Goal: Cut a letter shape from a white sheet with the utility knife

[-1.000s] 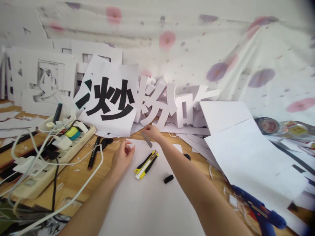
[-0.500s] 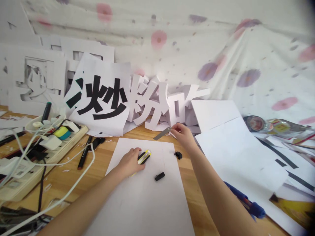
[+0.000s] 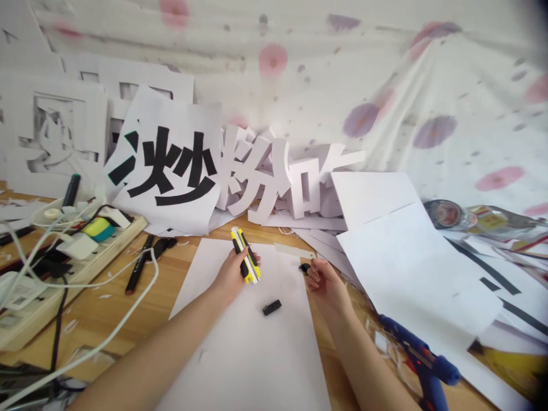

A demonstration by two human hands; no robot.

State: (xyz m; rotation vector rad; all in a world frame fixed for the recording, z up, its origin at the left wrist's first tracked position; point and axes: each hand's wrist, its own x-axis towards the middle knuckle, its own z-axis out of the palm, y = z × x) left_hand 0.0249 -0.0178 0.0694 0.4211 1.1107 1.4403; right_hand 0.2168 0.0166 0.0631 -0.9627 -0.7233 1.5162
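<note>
My left hand (image 3: 233, 275) is closed around a yellow and black cutter body (image 3: 246, 257), held tilted above a white sheet (image 3: 252, 348). Between the fingertips of my right hand (image 3: 327, 283) is one end of a thin metal blade (image 3: 295, 250), which points left over the sheet's top right part. The blade and the cutter body are apart. A small black piece (image 3: 272, 307) lies on the sheet below the cutter. Another small black part (image 3: 304, 268) sits at the sheet's right edge, close to my right fingers.
A power strip (image 3: 81, 274) with white cables and a black marker (image 3: 139, 265) are at the left. White cut-out characters (image 3: 257, 171) and a sheet with black characters (image 3: 166, 165) stand behind. A blue glue gun (image 3: 422, 357) and white boards (image 3: 411, 268) lie at the right.
My left hand has raised and turned the cutter body upright. My right hand has come down and nearer with the blade, now lying flatter. The view has shifted slightly, showing more of the glue gun.
</note>
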